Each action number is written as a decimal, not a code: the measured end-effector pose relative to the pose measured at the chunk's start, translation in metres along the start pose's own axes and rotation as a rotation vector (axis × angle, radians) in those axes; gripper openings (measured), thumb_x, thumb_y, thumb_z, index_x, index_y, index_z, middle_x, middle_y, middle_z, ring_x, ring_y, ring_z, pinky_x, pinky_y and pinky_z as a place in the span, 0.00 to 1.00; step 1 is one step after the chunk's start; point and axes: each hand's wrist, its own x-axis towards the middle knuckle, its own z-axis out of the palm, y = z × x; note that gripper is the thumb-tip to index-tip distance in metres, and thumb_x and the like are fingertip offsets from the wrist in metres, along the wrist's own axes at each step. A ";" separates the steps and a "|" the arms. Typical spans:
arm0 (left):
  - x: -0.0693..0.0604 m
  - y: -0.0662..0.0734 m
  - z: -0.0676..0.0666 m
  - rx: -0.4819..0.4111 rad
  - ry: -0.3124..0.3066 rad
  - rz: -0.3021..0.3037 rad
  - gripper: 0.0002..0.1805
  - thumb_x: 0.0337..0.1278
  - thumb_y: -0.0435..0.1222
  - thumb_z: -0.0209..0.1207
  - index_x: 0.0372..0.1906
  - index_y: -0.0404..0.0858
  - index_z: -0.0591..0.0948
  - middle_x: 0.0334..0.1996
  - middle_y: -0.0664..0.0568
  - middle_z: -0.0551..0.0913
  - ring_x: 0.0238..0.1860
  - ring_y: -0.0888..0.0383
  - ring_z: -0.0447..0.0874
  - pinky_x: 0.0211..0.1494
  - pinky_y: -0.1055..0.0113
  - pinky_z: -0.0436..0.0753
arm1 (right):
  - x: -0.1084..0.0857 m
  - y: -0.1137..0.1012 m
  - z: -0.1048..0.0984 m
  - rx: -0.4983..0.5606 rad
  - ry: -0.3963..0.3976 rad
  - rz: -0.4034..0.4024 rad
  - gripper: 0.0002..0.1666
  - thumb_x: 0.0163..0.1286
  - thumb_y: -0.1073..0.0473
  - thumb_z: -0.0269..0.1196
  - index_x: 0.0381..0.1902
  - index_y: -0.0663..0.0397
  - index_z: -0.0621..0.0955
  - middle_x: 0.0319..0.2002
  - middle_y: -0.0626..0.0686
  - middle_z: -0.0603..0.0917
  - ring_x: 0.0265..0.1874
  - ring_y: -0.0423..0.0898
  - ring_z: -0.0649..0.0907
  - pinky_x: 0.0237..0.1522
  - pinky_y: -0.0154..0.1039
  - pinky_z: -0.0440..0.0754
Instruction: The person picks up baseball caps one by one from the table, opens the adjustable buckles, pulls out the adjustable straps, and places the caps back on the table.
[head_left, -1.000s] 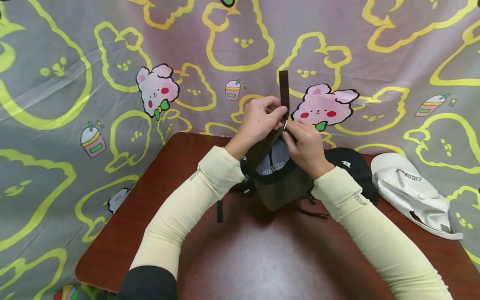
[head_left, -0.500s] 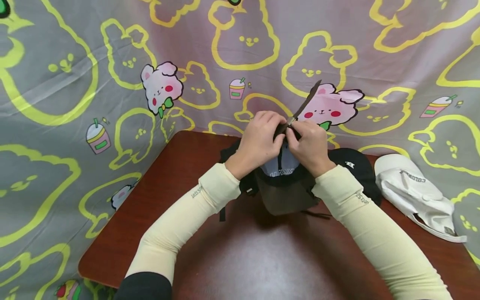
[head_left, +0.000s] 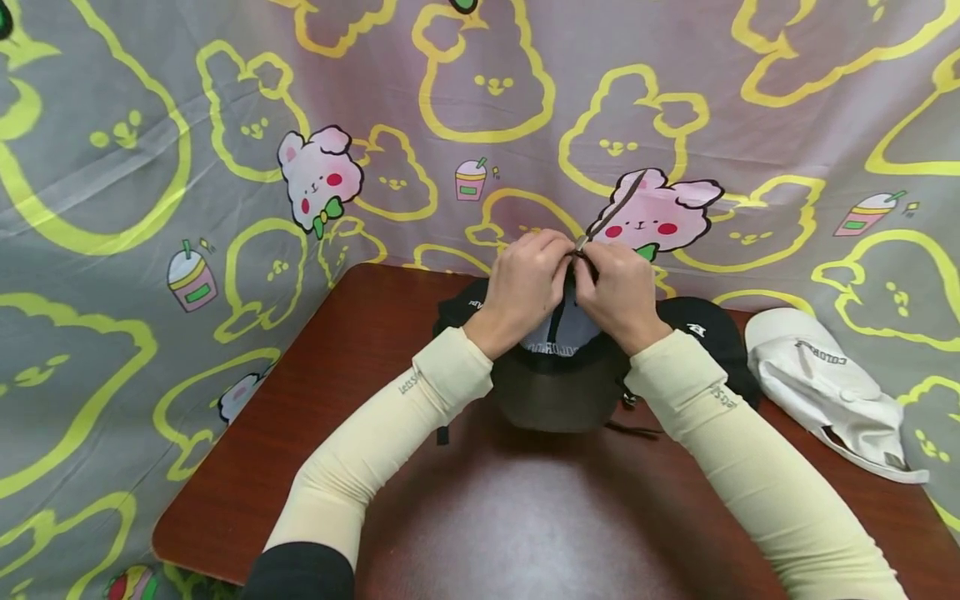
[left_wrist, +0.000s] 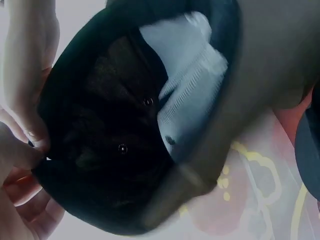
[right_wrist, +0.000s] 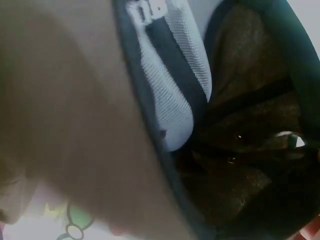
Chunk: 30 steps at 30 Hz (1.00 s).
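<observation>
Both hands hold a dark brown cap (head_left: 555, 404) above the table, its brim towards me and its inside upward. A narrow brown strap (head_left: 617, 202) slants up to the right from a small metal buckle (head_left: 581, 242) at the cap's back. My left hand (head_left: 527, 282) pinches the strap just left of the buckle. Against the buckle, my right hand (head_left: 619, 285) grips the strap from the right. Fingertips hide part of the strap. In the left wrist view the cap's dark inside (left_wrist: 120, 120) and pale front lining (left_wrist: 192, 90) show, with fingers at the left edge.
Right of my hands lie a black cap (head_left: 701, 333) and a white cap (head_left: 832, 387). Another black cap (head_left: 459, 304) shows partly behind my left hand. All are on the brown table (head_left: 300, 400). A patterned curtain (head_left: 420, 83) stands close behind.
The strap's free end has swung from upright to slanting right. My left hand has moved from above the buckle to beside it, and the cap's brim has levelled out.
</observation>
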 end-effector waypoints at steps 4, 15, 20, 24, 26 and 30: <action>-0.002 0.001 0.001 0.017 0.003 -0.004 0.10 0.68 0.36 0.57 0.43 0.39 0.88 0.42 0.52 0.88 0.43 0.56 0.87 0.49 0.65 0.83 | 0.000 0.001 0.000 0.001 0.000 0.008 0.16 0.67 0.62 0.56 0.19 0.61 0.79 0.16 0.61 0.80 0.16 0.57 0.77 0.20 0.50 0.75; -0.009 -0.002 0.004 0.105 0.042 -0.013 0.10 0.68 0.39 0.58 0.41 0.42 0.88 0.39 0.55 0.90 0.39 0.56 0.85 0.41 0.63 0.79 | 0.001 0.005 -0.002 0.026 -0.046 0.103 0.14 0.66 0.62 0.58 0.22 0.63 0.81 0.20 0.63 0.82 0.20 0.59 0.81 0.24 0.51 0.75; -0.010 -0.002 0.007 0.136 0.019 -0.036 0.10 0.67 0.40 0.58 0.43 0.43 0.88 0.40 0.55 0.89 0.40 0.55 0.84 0.44 0.62 0.79 | 0.000 0.008 -0.001 0.013 -0.072 0.126 0.14 0.67 0.61 0.59 0.22 0.61 0.82 0.20 0.62 0.83 0.21 0.58 0.81 0.24 0.51 0.75; -0.005 0.000 0.009 0.167 0.026 -0.049 0.11 0.68 0.40 0.56 0.44 0.43 0.87 0.43 0.54 0.88 0.43 0.54 0.83 0.44 0.62 0.79 | 0.002 0.007 -0.001 0.024 -0.090 0.117 0.14 0.68 0.61 0.59 0.23 0.62 0.82 0.20 0.61 0.82 0.19 0.57 0.80 0.24 0.50 0.75; -0.001 0.001 0.010 0.192 0.044 -0.052 0.11 0.68 0.40 0.55 0.44 0.44 0.87 0.43 0.54 0.88 0.43 0.54 0.83 0.43 0.62 0.79 | 0.003 0.006 -0.001 0.037 -0.102 0.108 0.14 0.69 0.61 0.59 0.24 0.62 0.82 0.20 0.61 0.83 0.19 0.57 0.80 0.24 0.49 0.76; 0.004 0.004 0.012 0.224 0.060 -0.057 0.12 0.69 0.39 0.53 0.42 0.44 0.87 0.41 0.55 0.88 0.40 0.55 0.83 0.41 0.62 0.78 | 0.006 0.004 -0.001 0.045 -0.122 0.102 0.13 0.70 0.61 0.60 0.27 0.63 0.84 0.22 0.61 0.84 0.21 0.57 0.81 0.26 0.50 0.78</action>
